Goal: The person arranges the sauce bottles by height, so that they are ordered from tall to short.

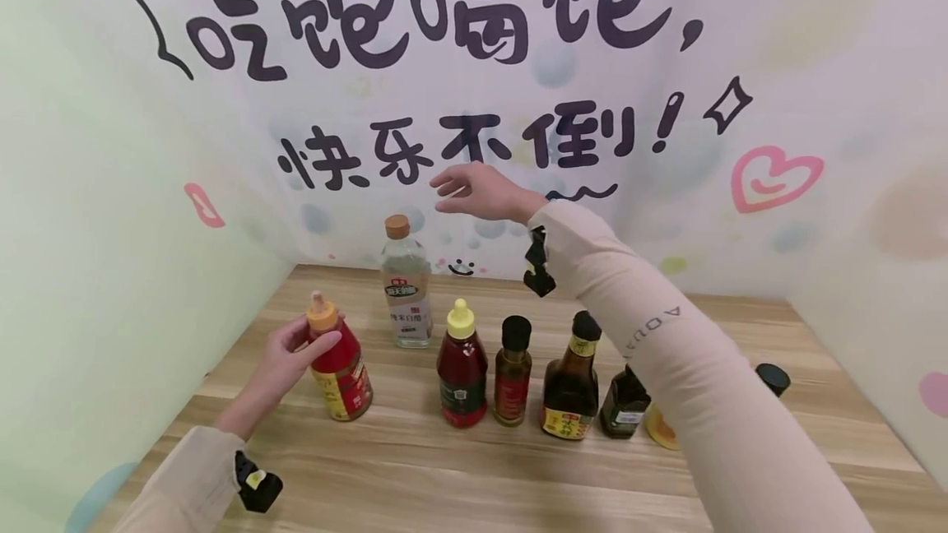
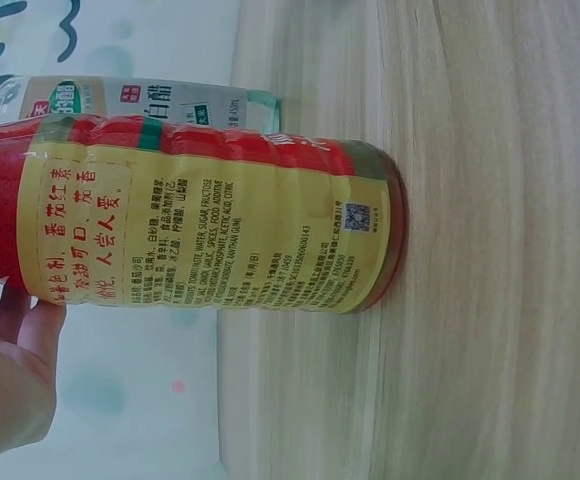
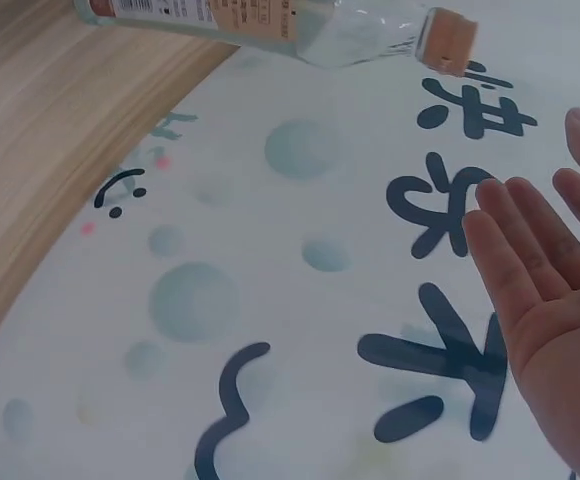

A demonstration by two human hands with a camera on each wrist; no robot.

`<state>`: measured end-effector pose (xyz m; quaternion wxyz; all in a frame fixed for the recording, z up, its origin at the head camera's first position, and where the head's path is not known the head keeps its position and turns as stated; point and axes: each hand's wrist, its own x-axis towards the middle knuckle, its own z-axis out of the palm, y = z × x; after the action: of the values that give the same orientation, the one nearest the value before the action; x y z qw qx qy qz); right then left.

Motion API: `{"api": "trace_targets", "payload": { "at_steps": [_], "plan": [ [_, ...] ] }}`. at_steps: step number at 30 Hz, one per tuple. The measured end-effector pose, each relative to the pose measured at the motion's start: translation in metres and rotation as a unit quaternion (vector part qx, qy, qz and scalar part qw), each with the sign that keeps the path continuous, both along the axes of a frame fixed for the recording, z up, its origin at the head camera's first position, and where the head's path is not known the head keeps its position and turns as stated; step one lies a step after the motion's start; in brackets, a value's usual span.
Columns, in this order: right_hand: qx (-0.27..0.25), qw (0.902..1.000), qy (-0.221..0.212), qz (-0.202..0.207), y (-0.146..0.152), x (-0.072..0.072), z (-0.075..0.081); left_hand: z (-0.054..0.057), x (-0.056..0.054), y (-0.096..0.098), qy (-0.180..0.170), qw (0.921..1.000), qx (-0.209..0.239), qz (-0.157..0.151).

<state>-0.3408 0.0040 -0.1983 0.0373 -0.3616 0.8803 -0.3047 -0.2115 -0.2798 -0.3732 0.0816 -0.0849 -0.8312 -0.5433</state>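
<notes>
At the left of the table, my left hand (image 1: 285, 360) grips a red ketchup bottle (image 1: 342, 385) near its shoulder, just under the orange cap. The bottle stands close to upright, and its yellow back label (image 2: 220, 225) fills much of the left wrist view. My right hand (image 1: 481, 192) is up in the air before the back wall with nothing in it, its fingers loosely extended. Below and left of that hand stands a clear white vinegar bottle (image 1: 406, 294) with an orange-brown cap (image 3: 448, 42).
A row stands right of the ketchup: a dark red squeeze bottle (image 1: 462, 381) with yellow cap, a slim black-capped bottle (image 1: 513, 377), a dark sauce bottle (image 1: 570, 393) and a small dark bottle (image 1: 622, 410). My right sleeve (image 1: 666, 327) partly hides a yellow container (image 1: 661, 428).
</notes>
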Motion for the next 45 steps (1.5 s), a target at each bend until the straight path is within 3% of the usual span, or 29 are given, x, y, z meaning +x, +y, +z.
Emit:
{"api": "trace_targets", "payload": {
  "at_steps": [5,10,16,35,45],
  "plan": [
    [-0.001,0.9999,0.010,0.010,0.013,0.010,0.008,-0.003,-0.001,-0.003,-0.008,0.9999,0.012,0.004],
    [-0.010,0.9996,0.009,0.026,0.029,0.022,0.006,-0.004,-0.001,-0.004,-0.013,0.9998,0.011,0.007],
    [-0.008,0.9983,0.003,0.058,0.052,0.037,-0.008,-0.004,-0.001,-0.004,-0.016,0.9998,0.009,0.008],
    [-0.012,0.9956,-0.046,0.081,0.122,0.082,-0.038,-0.003,-0.001,0.000,0.003,0.9999,-0.010,0.010],
    [-0.024,0.9954,-0.071,0.061,0.149,0.091,-0.057,0.001,0.001,0.001,-0.007,0.9994,-0.031,0.013]
  ]
}}
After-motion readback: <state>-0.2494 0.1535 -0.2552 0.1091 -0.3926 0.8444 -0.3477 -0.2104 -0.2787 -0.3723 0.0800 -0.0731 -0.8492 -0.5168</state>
